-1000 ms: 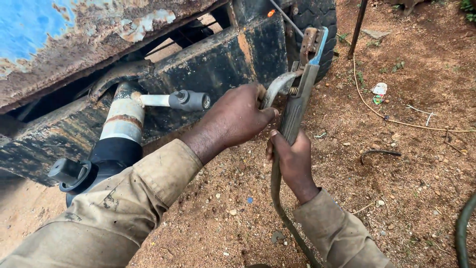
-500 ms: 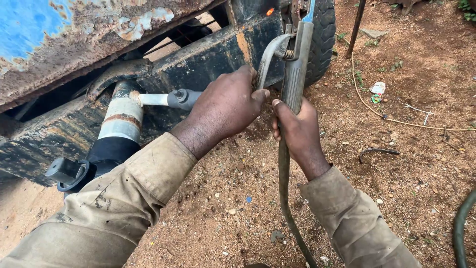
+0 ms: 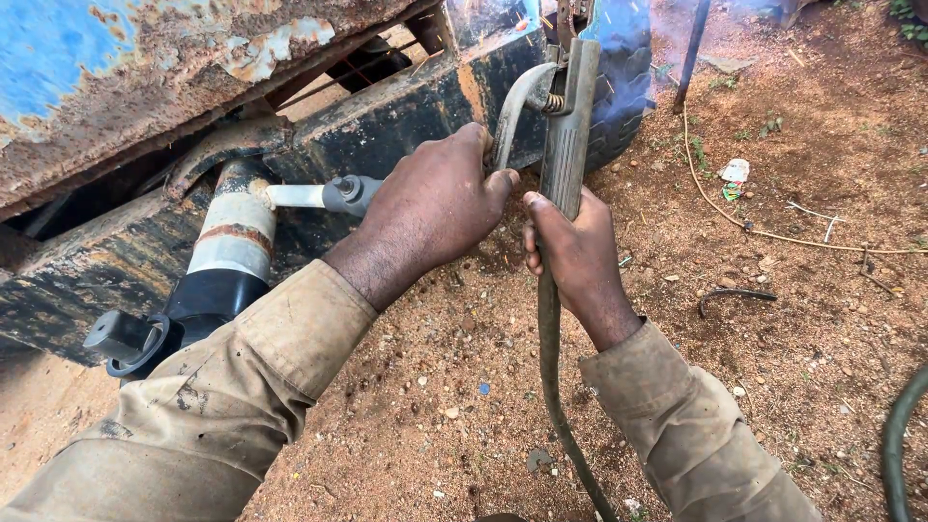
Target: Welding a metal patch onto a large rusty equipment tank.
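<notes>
Sleeves of tan cloth lead to both hands. Right hand (image 3: pixel 578 253) clenches the grey metal welding electrode holder (image 3: pixel 565 126) above its dark cable (image 3: pixel 553 387); left hand (image 3: pixel 437 205) grips its curved lever (image 3: pixel 512 97), beside the rusty black steel beam (image 3: pixel 406 106).

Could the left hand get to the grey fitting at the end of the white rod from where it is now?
Probably yes. The left hand rests by the welding holder's lever, and the grey fitting lies just beside its wrist, with nothing between them. It would have to let go of the lever first.
</notes>
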